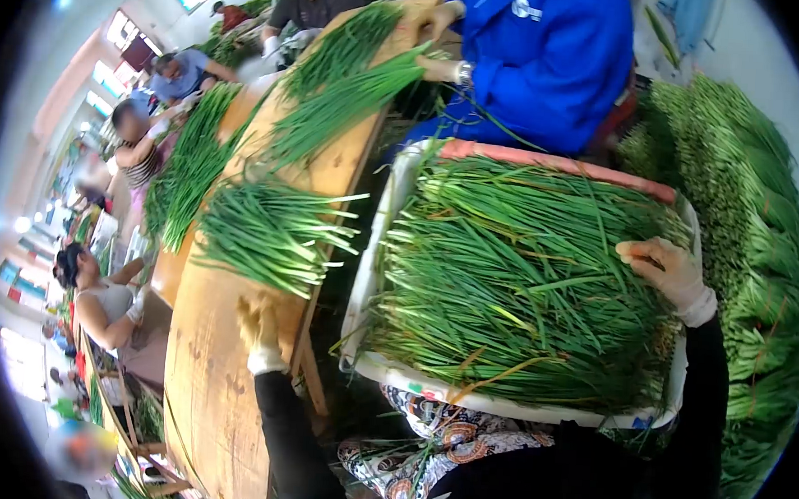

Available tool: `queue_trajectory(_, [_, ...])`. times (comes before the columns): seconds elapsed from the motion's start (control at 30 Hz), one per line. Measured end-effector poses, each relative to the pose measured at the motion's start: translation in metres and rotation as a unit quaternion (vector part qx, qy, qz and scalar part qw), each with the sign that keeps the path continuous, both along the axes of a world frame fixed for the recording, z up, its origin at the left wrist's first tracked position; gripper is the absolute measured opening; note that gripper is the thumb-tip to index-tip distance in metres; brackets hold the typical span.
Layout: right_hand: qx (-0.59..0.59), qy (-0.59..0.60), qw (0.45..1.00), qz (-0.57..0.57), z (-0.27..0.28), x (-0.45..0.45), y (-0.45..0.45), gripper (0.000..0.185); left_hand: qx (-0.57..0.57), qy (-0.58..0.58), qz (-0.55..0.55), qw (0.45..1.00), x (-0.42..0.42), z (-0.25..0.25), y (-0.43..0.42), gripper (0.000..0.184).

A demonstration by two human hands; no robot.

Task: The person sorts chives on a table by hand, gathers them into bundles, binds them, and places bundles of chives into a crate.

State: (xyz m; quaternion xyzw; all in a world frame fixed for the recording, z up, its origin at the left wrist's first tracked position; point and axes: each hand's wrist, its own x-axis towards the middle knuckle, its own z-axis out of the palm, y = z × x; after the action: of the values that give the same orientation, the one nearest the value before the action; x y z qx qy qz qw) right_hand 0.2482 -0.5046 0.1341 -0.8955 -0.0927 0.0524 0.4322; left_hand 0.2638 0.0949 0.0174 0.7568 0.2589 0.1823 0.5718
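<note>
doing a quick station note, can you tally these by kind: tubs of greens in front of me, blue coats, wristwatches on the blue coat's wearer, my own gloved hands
Tub of greens: 1
Blue coat: 1
Wristwatch: 1
Gloved hands: 2, left hand and right hand
Total: 5

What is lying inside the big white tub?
The white tub holds a thick layer of green chives, with some yellowed leaves. They cover its bottom, so I cannot see what is underneath.
</note>
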Motion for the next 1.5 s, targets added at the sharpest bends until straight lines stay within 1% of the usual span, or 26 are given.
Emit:
queue_trajectory(0.03, [-0.021,-0.013,1.0,-0.009,-0.002,-0.002,-0.001,0.021,0.06,0.003,0.038,0.998,-0.017,0.028,-0.031,0.063])
queue_trajectory(0.07, [-0.043,-0.026,0.999,-0.019,-0.003,-0.004,-0.003,0.021,0.105,-0.038,0.005,0.994,-0.038,0.037,-0.043,0.059])
queue_trajectory(0.1, [-0.068,-0.041,0.996,-0.031,-0.005,-0.006,-0.005,0.021,0.28,-0.083,0.037,0.956,-0.045,0.008,-0.022,0.057])
queue_trajectory(0.13, [-0.071,-0.041,0.996,-0.045,-0.007,-0.005,-0.007,0.021,0.237,-0.071,0.088,0.965,-0.053,0.038,-0.07,0.057])
queue_trajectory(0.17, [-0.044,-0.065,0.995,-0.068,-0.01,-0.003,-0.009,0.02,0.271,-0.068,0.073,0.957,-0.065,0.045,-0.091,0.057])
queue_trajectory(0.2, [-0.018,-0.09,0.992,-0.092,-0.011,-0.001,-0.011,0.02,0.239,-0.112,0.058,0.963,-0.072,0.057,-0.125,0.055])
queue_trajectory(0.27, [-0.069,-0.172,0.98,-0.078,-0.006,0.011,-0.01,0.028,0.292,-0.158,-0.014,0.943,-0.074,0.024,-0.13,0.056])
queue_trajectory(0.33, [-0.189,-0.205,0.96,-0.039,-0.021,0.038,-0.007,0.051,0.331,-0.196,-0.129,0.914,-0.065,0.023,-0.165,0.062])
queue_trajectory(0.4, [-0.292,-0.208,0.933,-0.002,-0.028,0.06,0.033,0.081,0.335,-0.217,-0.248,0.883,-0.048,0.024,-0.204,0.069])
queue_trajectory(0.47, [-0.322,-0.18,0.928,0.049,-0.059,0.097,0.07,0.1,0.397,-0.235,-0.298,0.836,-0.032,0.022,-0.24,0.073])
queue_trajectory(0.53, [-0.352,-0.125,0.927,0.034,-0.069,0.123,0.114,0.104,0.441,-0.122,-0.359,0.814,-0.02,0.027,-0.268,0.078])
queue_trajectory(0.6, [-0.334,-0.147,0.931,0.004,-0.082,0.153,0.143,0.104,0.538,-0.015,-0.368,0.758,-0.014,0.019,-0.287,0.08])
queue_trajectory(0.67, [-0.403,-0.051,0.914,0.006,-0.082,0.168,0.166,0.108,0.515,0.09,-0.44,0.73,-0.011,0.0,-0.293,0.082])
queue_trajectory(0.73, [-0.466,0.093,0.88,0.005,-0.084,0.178,0.176,0.111,0.511,0.102,-0.437,0.733,-0.021,-0.009,-0.294,0.082])
queue_trajectory(0.87, [-0.52,0.181,0.827,0.112,-0.066,0.179,0.158,0.113,0.473,0.075,-0.436,0.762,-0.035,-0.017,-0.285,0.08])
queue_trajectory(0.97, [-0.497,0.146,0.851,0.084,-0.072,0.171,0.148,0.114,0.46,0.085,-0.435,0.769,-0.035,-0.019,-0.287,0.08])
queue_trajectory(1.07, [-0.447,0.119,0.885,0.061,-0.069,0.162,0.142,0.104,0.462,0.092,-0.441,0.764,-0.035,-0.016,-0.286,0.081])
queue_trajectory(1.1, [-0.452,0.044,0.889,0.052,-0.076,0.157,0.138,0.1,0.463,0.093,-0.442,0.763,-0.035,-0.014,-0.285,0.082])
queue_trajectory(1.13, [-0.445,0.029,0.893,0.055,-0.08,0.154,0.135,0.096,0.463,0.093,-0.442,0.763,-0.035,-0.015,-0.284,0.082])
queue_trajectory(1.23, [-0.524,0.024,0.849,0.066,-0.086,0.151,0.141,0.091,0.454,0.083,-0.446,0.767,-0.038,-0.016,-0.282,0.083])
queue_trajectory(1.27, [-0.525,0.023,0.848,0.069,-0.089,0.153,0.141,0.091,0.452,0.084,-0.444,0.769,-0.037,-0.016,-0.282,0.083])
queue_trajectory(1.33, [-0.507,0.002,0.859,0.076,-0.09,0.158,0.138,0.091,0.453,0.078,-0.445,0.768,-0.036,-0.016,-0.283,0.084])
queue_trajectory(1.37, [-0.46,0.004,0.885,0.068,-0.089,0.16,0.134,0.085,0.452,0.078,-0.442,0.771,-0.037,-0.015,-0.283,0.084])
queue_trajectory(1.4, [-0.461,0.0,0.885,0.07,-0.089,0.161,0.129,0.085,0.45,0.084,-0.444,0.77,-0.038,-0.015,-0.283,0.084])
queue_trajectory(1.47, [-0.365,0.034,0.925,0.099,-0.088,0.164,0.122,0.074,0.45,0.092,-0.45,0.766,-0.036,-0.012,-0.282,0.084])
queue_trajectory(1.5, [-0.326,0.025,0.942,0.075,-0.083,0.162,0.121,0.064,0.45,0.095,-0.451,0.765,-0.037,-0.012,-0.282,0.083])
